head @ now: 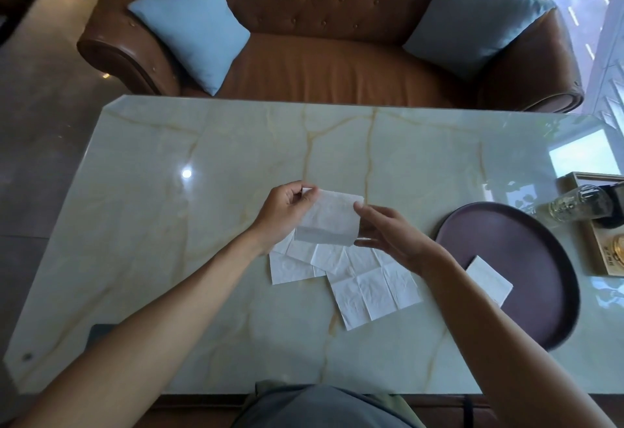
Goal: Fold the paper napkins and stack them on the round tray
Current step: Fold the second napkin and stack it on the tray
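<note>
White paper, a half-folded napkin, hangs above the marble table between both hands. The left hand pinches its upper left corner between curled fingers and thumb, forearm reaching in from the lower left. The right hand holds the right edge, index finger at the top corner and thumb at the bottom, the other fingers loosely spread. Just beneath lie several unfolded napkins, overlapping. To the right sits the round tray, dark, with one folded napkin on it. Beyond the table stands a brown leather sofa.
</note>
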Action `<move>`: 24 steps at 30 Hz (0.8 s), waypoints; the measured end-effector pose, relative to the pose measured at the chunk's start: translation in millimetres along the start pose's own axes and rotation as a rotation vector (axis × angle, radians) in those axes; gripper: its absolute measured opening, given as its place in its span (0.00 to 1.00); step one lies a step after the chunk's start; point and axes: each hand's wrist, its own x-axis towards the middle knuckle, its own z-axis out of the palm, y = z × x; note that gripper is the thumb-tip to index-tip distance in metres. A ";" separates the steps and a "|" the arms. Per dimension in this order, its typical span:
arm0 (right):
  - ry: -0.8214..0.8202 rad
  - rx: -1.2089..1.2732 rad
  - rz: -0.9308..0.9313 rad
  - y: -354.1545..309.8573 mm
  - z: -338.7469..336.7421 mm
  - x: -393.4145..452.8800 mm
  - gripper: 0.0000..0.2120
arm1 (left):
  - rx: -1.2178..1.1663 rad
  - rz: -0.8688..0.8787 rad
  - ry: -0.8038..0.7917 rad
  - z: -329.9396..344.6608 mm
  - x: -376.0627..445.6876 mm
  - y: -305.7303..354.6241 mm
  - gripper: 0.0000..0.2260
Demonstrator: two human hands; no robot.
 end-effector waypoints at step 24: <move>0.380 -0.674 -0.189 1.4 13.0 -12.3 0.26 | 0.780 0.232 -0.250 21.5 -16.5 -24.2 0.08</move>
